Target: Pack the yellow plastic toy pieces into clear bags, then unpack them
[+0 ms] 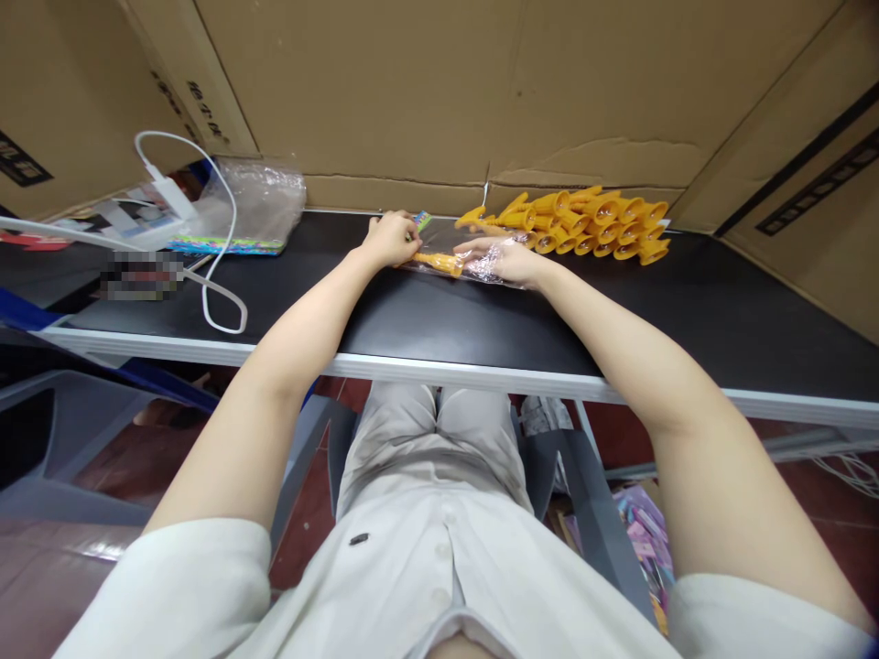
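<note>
My left hand (393, 240) is closed on the left end of a clear plastic bag (439, 240), by a small colourful strip at its top. Inside the bag lies a yellow plastic horn-shaped piece (439, 264), its flared end to the right. My right hand (509, 260) is at the bag's other end, fingers stretched leftward near that flared end. Shiny film covers part of this hand; whether it is inside the bag or under it I cannot tell. Just behind it, similar yellow horn-shaped pieces (591, 220) are stacked in a pile.
Flat clear bags with colourful edges (233, 210) lie at the table's left. A white cable (230, 206) loops beside them. Cardboard (412, 101) walls the back of the black table (453, 325). Grey chair arms (591, 513) flank my legs.
</note>
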A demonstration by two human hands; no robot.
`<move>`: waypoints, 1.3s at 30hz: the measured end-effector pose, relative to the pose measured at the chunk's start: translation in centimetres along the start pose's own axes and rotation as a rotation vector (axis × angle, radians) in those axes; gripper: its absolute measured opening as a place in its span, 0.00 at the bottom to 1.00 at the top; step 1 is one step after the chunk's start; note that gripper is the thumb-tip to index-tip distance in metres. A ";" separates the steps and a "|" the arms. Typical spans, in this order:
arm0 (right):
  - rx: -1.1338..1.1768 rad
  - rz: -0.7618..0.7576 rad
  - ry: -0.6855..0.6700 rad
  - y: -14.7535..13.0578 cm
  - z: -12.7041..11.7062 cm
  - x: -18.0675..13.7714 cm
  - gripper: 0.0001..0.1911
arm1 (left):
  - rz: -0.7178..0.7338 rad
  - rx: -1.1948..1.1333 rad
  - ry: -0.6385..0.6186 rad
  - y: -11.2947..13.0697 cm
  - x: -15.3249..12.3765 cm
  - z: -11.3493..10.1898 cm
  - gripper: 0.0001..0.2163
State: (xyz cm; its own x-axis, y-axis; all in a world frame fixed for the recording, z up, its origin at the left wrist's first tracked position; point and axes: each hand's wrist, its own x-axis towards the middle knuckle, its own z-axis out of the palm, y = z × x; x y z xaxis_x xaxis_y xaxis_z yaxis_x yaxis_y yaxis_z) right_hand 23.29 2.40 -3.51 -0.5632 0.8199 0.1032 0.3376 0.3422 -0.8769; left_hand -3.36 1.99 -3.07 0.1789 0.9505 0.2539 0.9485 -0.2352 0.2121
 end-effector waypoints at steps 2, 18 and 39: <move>-0.010 -0.024 -0.013 -0.3 0.0 -0.2 0.29 | -0.039 0.019 -0.011 0.3 -0.2 -0.4 0.16; -0.444 -0.108 0.504 2.1 -3.7 1.5 0.18 | -0.476 0.027 0.048 -3.9 -0.8 -2.7 0.30; -1.088 0.001 0.386 2.8 -0.8 1.3 0.24 | -0.522 -0.059 0.043 -3.1 -1.2 -2.8 0.31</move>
State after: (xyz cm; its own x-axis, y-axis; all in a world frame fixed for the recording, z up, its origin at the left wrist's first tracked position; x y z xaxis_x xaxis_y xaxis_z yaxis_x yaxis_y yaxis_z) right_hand 24.12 4.80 -5.45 -0.3577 0.8420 0.4039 0.9152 0.4021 -0.0278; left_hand -7.27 1.02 -1.43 -0.3255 0.9354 0.1382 0.8918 0.2552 0.3735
